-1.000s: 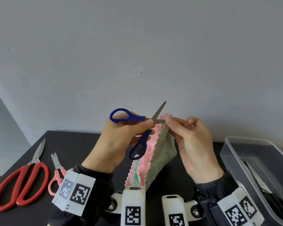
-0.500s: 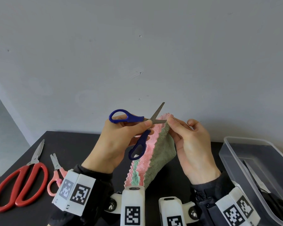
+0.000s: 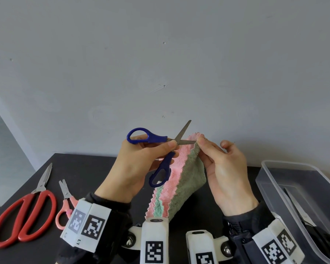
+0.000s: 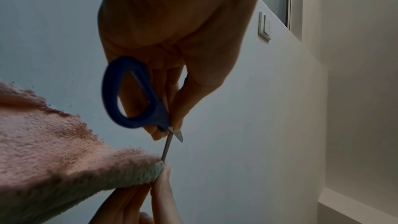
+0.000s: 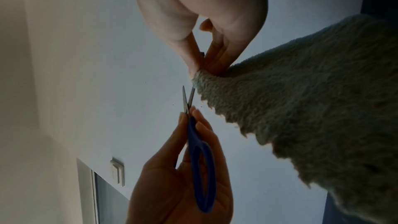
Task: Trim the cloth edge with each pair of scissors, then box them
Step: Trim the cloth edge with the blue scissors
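Little moved since a second ago: your left hand (image 3: 139, 164) still grips blue scissors (image 3: 158, 149), blades apart at cloth (image 3: 181, 174) corner, pinched by your right hand (image 3: 225, 168). Head view alone shows red scissors (image 3: 23, 212), pink scissors (image 3: 65, 204), box (image 3: 271, 178); wrist views only blade tips.

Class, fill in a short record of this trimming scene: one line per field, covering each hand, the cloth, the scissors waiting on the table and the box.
left hand: holds the blue scissors, blades open at the cloth's top corner
right hand: fingers pinch the cloth's top edge
cloth: pink and green, held up off the table
waiting scissors: red pair and small pink pair, lying at table left
box: clear plastic, at right, already holds dark-handled scissors
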Motion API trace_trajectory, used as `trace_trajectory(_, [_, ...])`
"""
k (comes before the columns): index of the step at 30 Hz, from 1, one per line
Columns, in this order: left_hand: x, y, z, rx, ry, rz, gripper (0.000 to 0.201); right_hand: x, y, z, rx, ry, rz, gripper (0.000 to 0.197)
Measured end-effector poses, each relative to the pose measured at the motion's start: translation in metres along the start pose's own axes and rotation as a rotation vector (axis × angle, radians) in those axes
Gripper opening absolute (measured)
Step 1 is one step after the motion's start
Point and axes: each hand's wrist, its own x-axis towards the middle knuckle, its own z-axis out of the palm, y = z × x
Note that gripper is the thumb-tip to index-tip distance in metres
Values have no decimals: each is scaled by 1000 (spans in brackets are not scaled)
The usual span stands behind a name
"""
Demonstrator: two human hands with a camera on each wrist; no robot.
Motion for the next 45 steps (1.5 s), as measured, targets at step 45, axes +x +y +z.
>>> trace_trajectory(45, [-2,6,1,187,43,69,13,-4,-6,-3,-444,-301,7,25])
